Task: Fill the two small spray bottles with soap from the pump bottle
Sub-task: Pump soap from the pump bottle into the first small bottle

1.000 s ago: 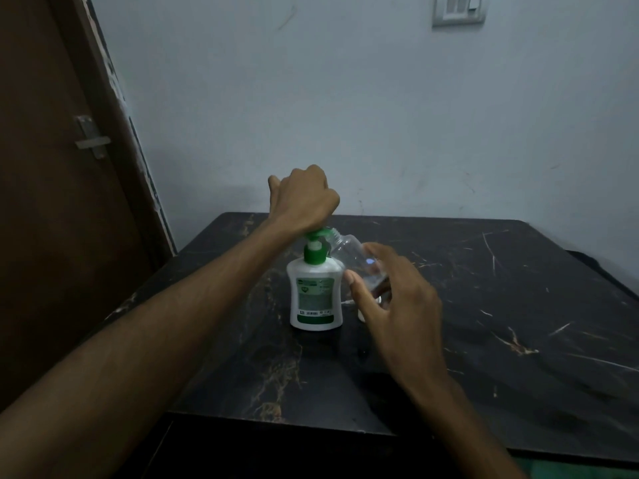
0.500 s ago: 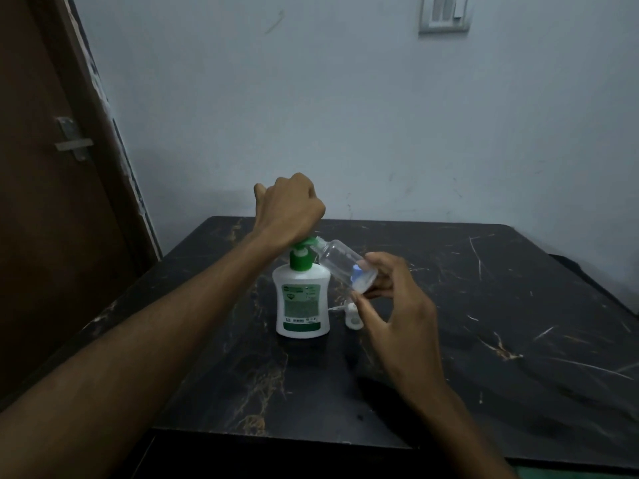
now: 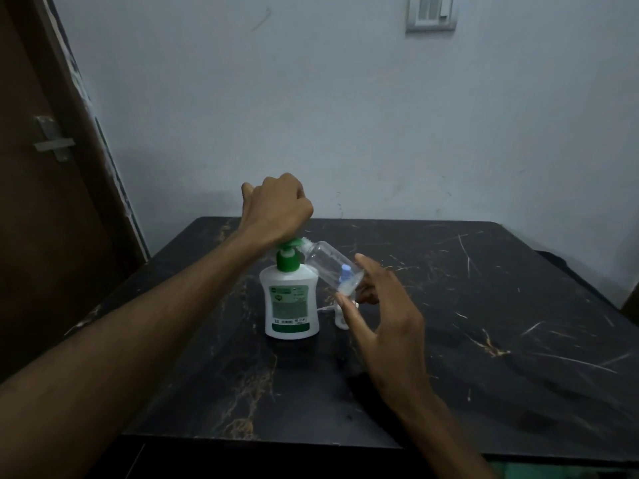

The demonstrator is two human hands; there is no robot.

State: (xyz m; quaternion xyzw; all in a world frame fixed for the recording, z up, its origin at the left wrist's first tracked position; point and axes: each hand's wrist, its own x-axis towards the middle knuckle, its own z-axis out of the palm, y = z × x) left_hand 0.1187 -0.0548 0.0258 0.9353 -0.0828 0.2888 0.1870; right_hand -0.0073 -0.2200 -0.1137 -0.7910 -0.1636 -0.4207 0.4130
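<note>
A white pump bottle with a green pump head stands upright on the black marble table. My left hand is a closed fist resting on top of the green pump head. My right hand holds a small clear spray bottle tilted on its side, its open neck against the pump's nozzle. A little pale liquid sits at the bottle's lower end. Behind my right fingers, a small white spray piece rests on the table, partly hidden.
The table stands against a pale wall with a switch plate high up. A brown door with a metal latch is at the left. The table's front edge runs along the bottom of the view.
The camera has shifted, so the scene sits a little differently in view. The clear bottle has risen slightly and tilted more against the nozzle. My left fist stays on the pump head.
</note>
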